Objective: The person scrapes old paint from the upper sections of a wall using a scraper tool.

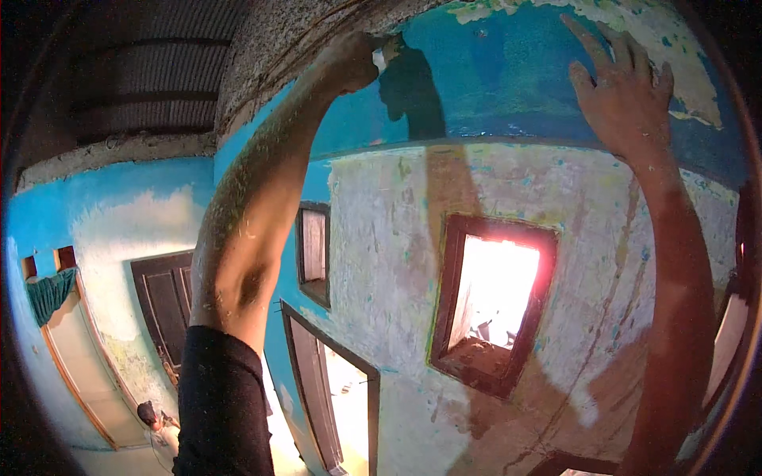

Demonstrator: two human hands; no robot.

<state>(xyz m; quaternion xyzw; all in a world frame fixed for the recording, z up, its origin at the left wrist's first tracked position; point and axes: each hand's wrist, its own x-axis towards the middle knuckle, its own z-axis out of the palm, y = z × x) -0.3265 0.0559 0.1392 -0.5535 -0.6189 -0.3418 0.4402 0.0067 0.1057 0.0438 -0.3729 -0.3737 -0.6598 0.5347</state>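
Note:
High at the top of the wall, my left hand [351, 64] is closed in a fist around a small tool [379, 59]. Only a pale bit of it shows beside the fingers, so its kind cannot be told. Blue paint [500, 77] covers this upper band of wall, and flaked pale patches [696, 77] show at the upper right. My right hand [625, 95] is spread at the right with its fingers apart, against or close to the blue paint. The shadow of my left arm falls on the wall between both hands.
Below the blue band is bare, stained plaster [381, 238] with a dark-framed window opening [449, 285]. An open doorway [375, 410] stands lower left. Rough concrete [280, 53] and corrugated roofing [166, 71] are overhead. Far below at left is another person [169, 437].

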